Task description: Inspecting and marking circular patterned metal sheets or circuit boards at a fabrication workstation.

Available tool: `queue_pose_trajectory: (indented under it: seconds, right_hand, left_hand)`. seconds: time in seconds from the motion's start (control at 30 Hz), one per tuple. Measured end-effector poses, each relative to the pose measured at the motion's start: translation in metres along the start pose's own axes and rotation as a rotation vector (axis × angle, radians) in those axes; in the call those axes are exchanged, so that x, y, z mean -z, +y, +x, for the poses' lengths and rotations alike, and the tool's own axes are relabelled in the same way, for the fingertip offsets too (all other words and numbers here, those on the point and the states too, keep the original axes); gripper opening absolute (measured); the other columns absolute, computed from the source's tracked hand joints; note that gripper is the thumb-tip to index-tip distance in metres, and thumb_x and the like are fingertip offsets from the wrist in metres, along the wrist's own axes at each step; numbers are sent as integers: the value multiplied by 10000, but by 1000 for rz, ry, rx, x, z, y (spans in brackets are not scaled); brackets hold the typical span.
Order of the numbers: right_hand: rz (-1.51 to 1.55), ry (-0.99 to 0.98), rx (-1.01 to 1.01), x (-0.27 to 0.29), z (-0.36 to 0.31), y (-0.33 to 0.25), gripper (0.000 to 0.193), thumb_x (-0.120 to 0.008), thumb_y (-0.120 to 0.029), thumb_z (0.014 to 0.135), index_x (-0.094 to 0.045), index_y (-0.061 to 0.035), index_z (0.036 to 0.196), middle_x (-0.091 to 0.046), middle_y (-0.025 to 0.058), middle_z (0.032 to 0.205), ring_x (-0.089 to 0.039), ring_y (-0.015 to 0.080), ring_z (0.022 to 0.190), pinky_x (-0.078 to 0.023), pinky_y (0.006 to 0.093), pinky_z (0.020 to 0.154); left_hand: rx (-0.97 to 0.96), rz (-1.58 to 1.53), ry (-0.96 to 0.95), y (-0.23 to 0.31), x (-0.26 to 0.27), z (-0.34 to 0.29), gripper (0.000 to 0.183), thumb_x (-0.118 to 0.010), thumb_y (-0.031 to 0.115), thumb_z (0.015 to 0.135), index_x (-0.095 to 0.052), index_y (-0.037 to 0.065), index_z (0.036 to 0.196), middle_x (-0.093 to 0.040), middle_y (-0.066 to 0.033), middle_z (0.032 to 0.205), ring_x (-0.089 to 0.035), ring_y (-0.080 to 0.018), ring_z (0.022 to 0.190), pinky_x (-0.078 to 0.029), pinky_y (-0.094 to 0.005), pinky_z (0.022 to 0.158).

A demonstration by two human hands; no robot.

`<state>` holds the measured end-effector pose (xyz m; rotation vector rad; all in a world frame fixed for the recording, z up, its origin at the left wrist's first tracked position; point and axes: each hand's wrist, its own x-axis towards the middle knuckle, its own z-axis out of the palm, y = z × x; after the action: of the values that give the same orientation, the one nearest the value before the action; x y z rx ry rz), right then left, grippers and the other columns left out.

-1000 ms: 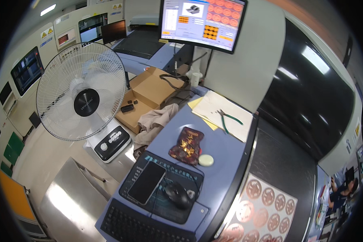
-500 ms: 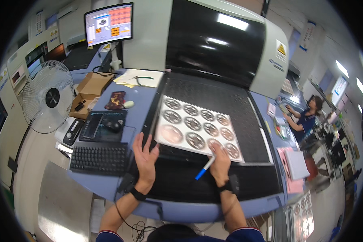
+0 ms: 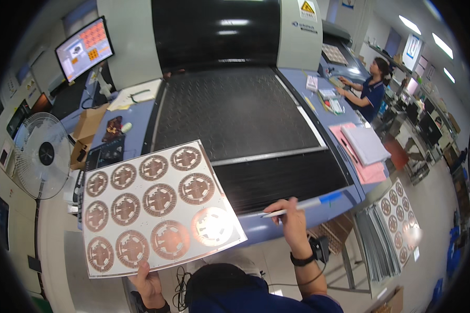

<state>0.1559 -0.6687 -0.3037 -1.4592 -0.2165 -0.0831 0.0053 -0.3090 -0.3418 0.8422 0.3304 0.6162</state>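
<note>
My left hand (image 3: 148, 285) grips the lower edge of a flat white circuit board panel (image 3: 119, 186), which is tilted up in front of me on the left. Rows of round copper-coloured patterns cover the panel, and one near its right edge shines with glare. Away from the panel, to its right, my right hand (image 3: 293, 225) holds a white marker pen (image 3: 309, 203) with a blue end. The pen's dark tip points left. Part of the keyboard area is hidden behind the panel.
The machine's dark textured bed (image 3: 230, 112) lies ahead. A pink folder with white papers (image 3: 365, 143) rests on the right bench. At lower right, a rack of upright panels (image 3: 376, 245) stands beside another patterned panel (image 3: 399, 216). A fan (image 3: 46, 154) is left; a co-worker (image 3: 368, 91) sits far right.
The panel has come off the machine bed, toward me and to the left, now held by my left hand. My right hand has left the panel, still with the pen. The view has shifted right.
</note>
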Motion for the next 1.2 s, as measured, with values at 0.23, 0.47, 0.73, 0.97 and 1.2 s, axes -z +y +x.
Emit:
queue_pose_trajectory:
  seconds: [0.23, 0.47, 0.73, 0.97, 1.2]
  right_hand:
    - [-118, -107, -177, -41, 27, 39, 212, -605, -191, 991, -717, -12, 977, -639, 18, 744, -546, 73, 668, -427, 237, 582]
    - [-404, -177, -35, -48, 28, 35, 101, -701, -86, 855, -699, 12, 878, -697, 65, 775, -624, 105, 657, -470, 239, 577]
    - [-448, -193, 128, -49, 23, 39, 80, -689, -67, 838, -676, 10, 859, -670, 113, 731, -655, 209, 613, -496, 313, 540]
    - [-423, -218, 161, -48, 18, 38, 65, -688, -48, 813, -652, 5, 826, -638, 112, 695, -624, 223, 577, -475, 321, 521]
    - [-438, -205, 192, -51, 15, 40, 42, -665, -27, 788, -634, 1, 797, -627, 111, 679, -604, 219, 559, -454, 318, 508]
  left_hand:
    - [3, 309, -60, -11, 39, -12, 753, -632, -52, 788, -342, 1, 1481, -472, -152, 1425, -474, -283, 1306, -354, -441, 1127]
    - [4, 405, 14, -6, 50, -14, 795, -660, -23, 785, -311, 5, 1499, -457, -172, 1438, -482, -292, 1296, -361, -438, 1122]
    - [53, 449, 27, 1, 59, -12, 807, -668, -15, 800, -285, 8, 1509, -446, -174, 1444, -483, -297, 1292, -370, -438, 1111]
    - [23, 439, 68, 2, 53, -15, 822, -676, -16, 792, -277, -3, 1511, -444, -178, 1442, -481, -303, 1293, -368, -438, 1115]
    - [13, 402, 39, 2, 48, -10, 787, -655, -29, 812, -289, -9, 1508, -441, -183, 1449, -476, -295, 1301, -369, -436, 1116]
